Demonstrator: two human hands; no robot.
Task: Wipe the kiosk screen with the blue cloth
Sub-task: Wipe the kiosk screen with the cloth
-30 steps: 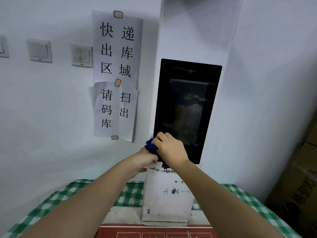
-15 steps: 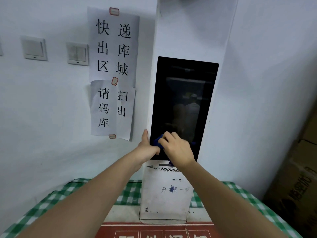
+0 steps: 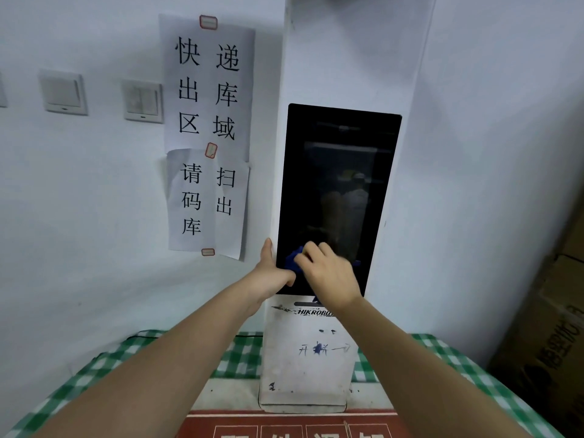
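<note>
A tall black kiosk screen (image 3: 339,172) is set in a white upright stand (image 3: 308,358). My right hand (image 3: 328,275) presses a blue cloth (image 3: 294,257) flat against the lower left part of the screen; only a small edge of the cloth shows past my fingers. My left hand (image 3: 271,273) grips the stand's left edge beside the screen's bottom corner, thumb pointing up along the side.
Paper notices (image 3: 207,134) hang on the wall left of the kiosk, with wall switches (image 3: 142,101) further left. The stand sits on a green checked tablecloth (image 3: 234,355). Cardboard boxes (image 3: 550,327) stand at the right.
My right hand has carried the cloth up from the screen's bottom edge onto the glass. My left hand went from beside the cloth to gripping the stand's left edge.
</note>
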